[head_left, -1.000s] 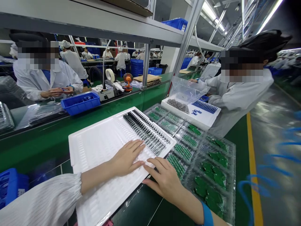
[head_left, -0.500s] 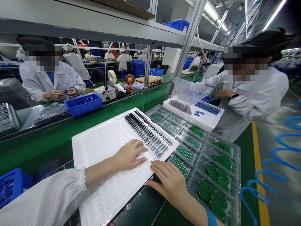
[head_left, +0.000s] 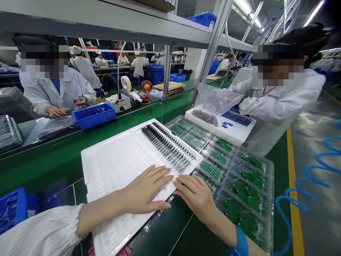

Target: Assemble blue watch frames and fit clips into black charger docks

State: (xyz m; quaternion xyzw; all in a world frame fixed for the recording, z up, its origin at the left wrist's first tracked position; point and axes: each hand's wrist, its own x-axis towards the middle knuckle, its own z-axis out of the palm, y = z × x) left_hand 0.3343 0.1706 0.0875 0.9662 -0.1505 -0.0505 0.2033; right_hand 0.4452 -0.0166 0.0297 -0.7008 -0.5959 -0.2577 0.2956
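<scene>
A white plastic tray (head_left: 106,170) with moulded slots lies at a slant before me, and rows of thin dark-tipped parts (head_left: 166,147) fill its right portion. Across the tray's near edge lies my left hand (head_left: 145,190), palm down, fingers stretched out and thumb apart, holding nothing. My right hand (head_left: 197,195) has its bent fingers over the tray's near right rim and its thumb low against the edge. The fingertips of both hands nearly meet there. A blue band (head_left: 241,241) circles the right wrist.
Clear trays of green circuit boards (head_left: 246,195) lie to the right. Behind them, a white box (head_left: 237,133) holds grey and blue parts by a co-worker (head_left: 287,89). Blue bins (head_left: 93,115) stand left, a metal post (head_left: 211,46) rises ahead, and a coiled blue hose (head_left: 301,199) hangs right.
My left hand has slid toward me and its fingers have straightened. My right hand has shifted slightly up and right along the rim. The co-worker at right has moved an arm.
</scene>
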